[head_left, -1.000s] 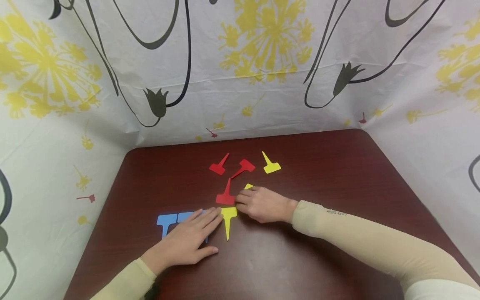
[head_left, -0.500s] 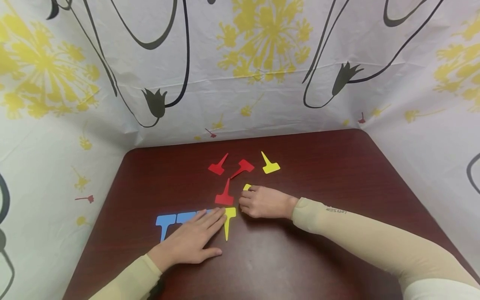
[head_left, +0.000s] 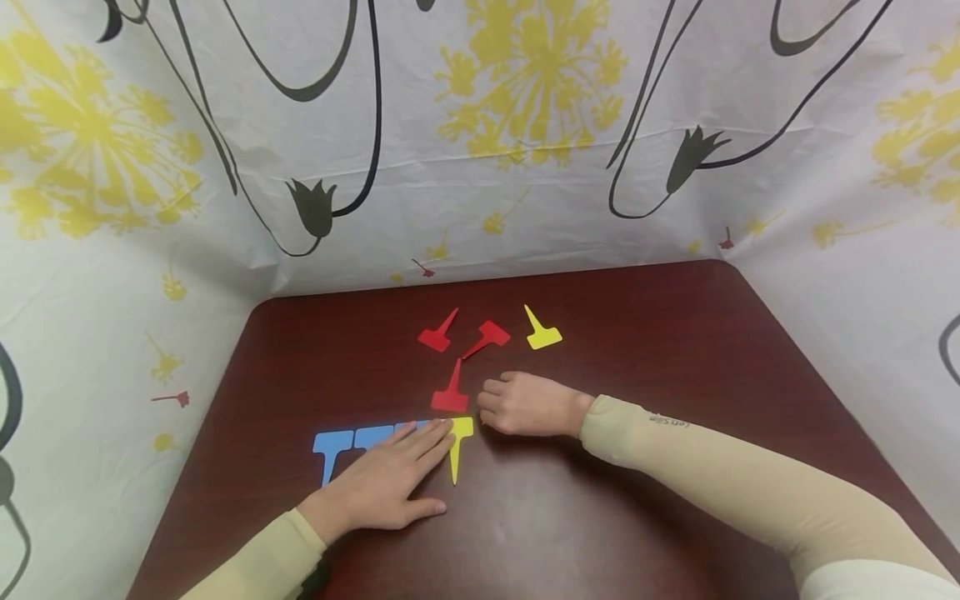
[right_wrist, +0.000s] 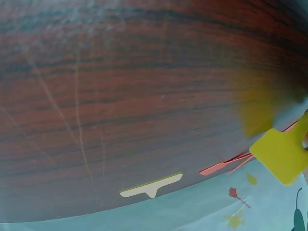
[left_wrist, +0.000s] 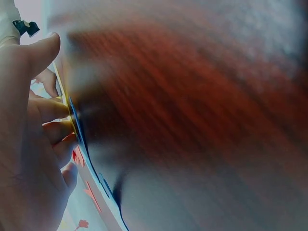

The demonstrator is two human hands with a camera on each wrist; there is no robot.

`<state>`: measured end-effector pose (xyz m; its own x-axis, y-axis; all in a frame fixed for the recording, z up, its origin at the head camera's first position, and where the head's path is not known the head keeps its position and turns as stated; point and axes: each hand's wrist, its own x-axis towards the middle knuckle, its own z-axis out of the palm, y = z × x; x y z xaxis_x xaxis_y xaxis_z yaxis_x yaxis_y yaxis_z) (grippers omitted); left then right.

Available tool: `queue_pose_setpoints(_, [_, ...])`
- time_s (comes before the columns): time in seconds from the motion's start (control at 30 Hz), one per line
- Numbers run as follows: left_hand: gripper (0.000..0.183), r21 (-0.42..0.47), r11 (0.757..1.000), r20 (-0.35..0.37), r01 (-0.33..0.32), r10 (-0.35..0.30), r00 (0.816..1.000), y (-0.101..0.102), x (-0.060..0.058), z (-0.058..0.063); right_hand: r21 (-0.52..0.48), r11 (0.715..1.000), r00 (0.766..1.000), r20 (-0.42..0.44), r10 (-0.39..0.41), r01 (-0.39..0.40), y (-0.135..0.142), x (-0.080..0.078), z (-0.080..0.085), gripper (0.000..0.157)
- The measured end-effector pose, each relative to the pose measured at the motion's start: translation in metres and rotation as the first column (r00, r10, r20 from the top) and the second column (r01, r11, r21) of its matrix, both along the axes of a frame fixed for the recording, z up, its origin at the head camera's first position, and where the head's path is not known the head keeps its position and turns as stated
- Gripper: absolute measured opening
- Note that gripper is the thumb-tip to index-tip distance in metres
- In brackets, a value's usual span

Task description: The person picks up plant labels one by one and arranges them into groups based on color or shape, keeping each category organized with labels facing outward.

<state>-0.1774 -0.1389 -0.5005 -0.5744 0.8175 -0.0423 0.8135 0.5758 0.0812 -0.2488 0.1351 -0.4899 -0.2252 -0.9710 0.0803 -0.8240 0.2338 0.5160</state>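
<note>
My left hand (head_left: 397, 479) lies with straight fingers over a row of T-shaped plant labels on the table. Blue labels (head_left: 332, 442) form the left part of that row, partly under the hand. At its right end is a yellow label (head_left: 462, 427), touched by the fingertips. Just right of it, my right hand (head_left: 528, 406) has curled fingers pinching another yellow plant label (right_wrist: 281, 156), which shows raised off the tabletop in the right wrist view. From the head, that held label is hidden. A red label (head_left: 450, 400) lies close to the right fingertips.
Two more red labels (head_left: 491, 335) (head_left: 435, 338) and a yellow label (head_left: 543, 337) lie farther back on the dark wooden table (head_left: 637, 333). White patterned sheeting (head_left: 570, 217) rises behind the table and along its sides.
My left hand has slid slightly right, its fingertips now over the row's yellow label. The right hand moved slightly right; the yellow label that showed behind its fingers has gone from head view.
</note>
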Motion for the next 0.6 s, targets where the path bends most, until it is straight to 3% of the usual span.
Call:
queue_pose_setpoints(0.4, [0.085, 0.004, 1.000, 0.022, -0.007, 0.007, 1.000, 0.001, 0.000, 0.001, -0.096, 0.995, 1.000, 0.013, -0.021, 0.023, 0.015, -0.002, 0.006, 0.012])
queue_pose_setpoints(0.6, [0.085, 0.000, 1.000, 0.036, -0.005, 0.005, 0.999, 0.000, -0.001, 0.003, -0.213, 0.976, 0.998, 0.056, -0.024, 0.036, 0.021, -0.002, 0.008, 0.013])
